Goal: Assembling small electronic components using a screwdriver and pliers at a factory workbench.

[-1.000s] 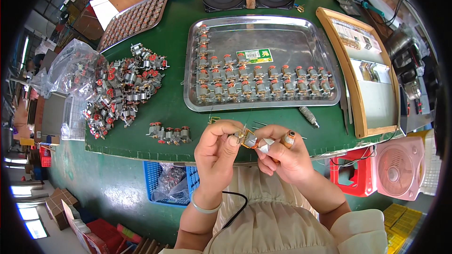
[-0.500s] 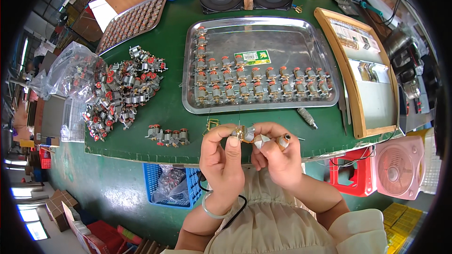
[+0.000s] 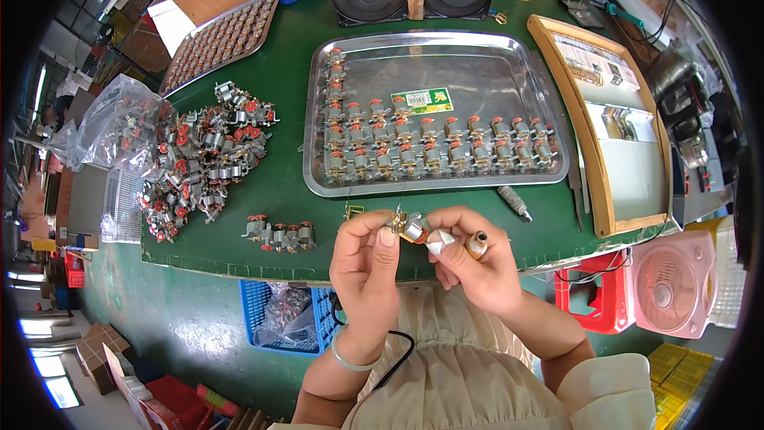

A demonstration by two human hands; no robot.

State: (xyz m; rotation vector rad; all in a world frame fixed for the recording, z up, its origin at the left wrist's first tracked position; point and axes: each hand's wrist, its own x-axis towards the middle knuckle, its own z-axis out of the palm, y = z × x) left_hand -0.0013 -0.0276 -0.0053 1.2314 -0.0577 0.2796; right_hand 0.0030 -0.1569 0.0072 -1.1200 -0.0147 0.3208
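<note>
My left hand (image 3: 368, 259) pinches a small silver motor with a brass bracket (image 3: 414, 229) between thumb and forefinger, just in front of the tray. On the motor's other side, my right hand (image 3: 477, 271) is closed around a wooden-handled tool (image 3: 477, 245), its dark-ended butt poking up between the fingers. Something white, perhaps a wrap, shows at the right fingertips beside the motor; the tool's tip is hidden. A yellow metal frame (image 3: 354, 212) lies just beyond my left fingers. Past my hands, a steel tray (image 3: 477, 52) holds rows of similar motors with orange-red tops.
To the left lie a short row of motors (image 3: 278, 233), a large heap of motors (image 3: 211, 151) and a plastic bag (image 3: 131, 123). A second full tray (image 3: 219, 40) stands behind them. Rightward are a grey cylindrical piece (image 3: 515, 202), tweezers (image 3: 576, 187) and a wooden-framed case (image 3: 602, 143).
Both hands stay together with the motor between them. The motor has turned slightly, its right end now tilting lower, and my left hand has shifted a little leftward. The whole view has shifted slightly.
</note>
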